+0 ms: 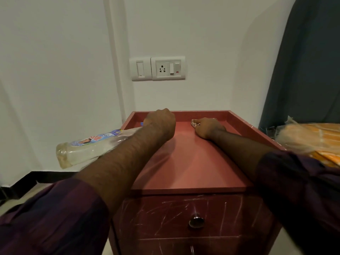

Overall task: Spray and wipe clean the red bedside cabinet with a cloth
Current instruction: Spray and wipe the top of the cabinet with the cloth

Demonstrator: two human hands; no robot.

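Left hand (161,124) is gripping the neck of a clear spray bottle (88,146), fingers curled tight round it. Trigger and nozzle are hiding behind the fist, with only a speck of blue showing. Bottle is lying almost flat. Its base is sticking out past the left edge of the red cabinet (193,162) and its head is pointing toward the back left corner of the rimmed top.

Right hand (207,128) is resting palm down near the back rim, fingers looking bent over a small red-and-white cloth (194,123) and holding it against the surface. Most of the cloth is covered, so I cannot tell how it is folded.

Judgement: the top is getting sprayed and wiped, and the scratched drawer front (174,214) is probably not yet done.

Risks from here:
- With the bottle tipped this flat, the feed tube may be drawing air, so the spray could sputter or drip.
- The nozzle is aiming toward the back, so mist could be landing on the wall (55,80), or drifting up to the socket plate (168,68) above the cabinet.
- Liquid may be pooling along the rim, where a small cloth is likely to miss it.
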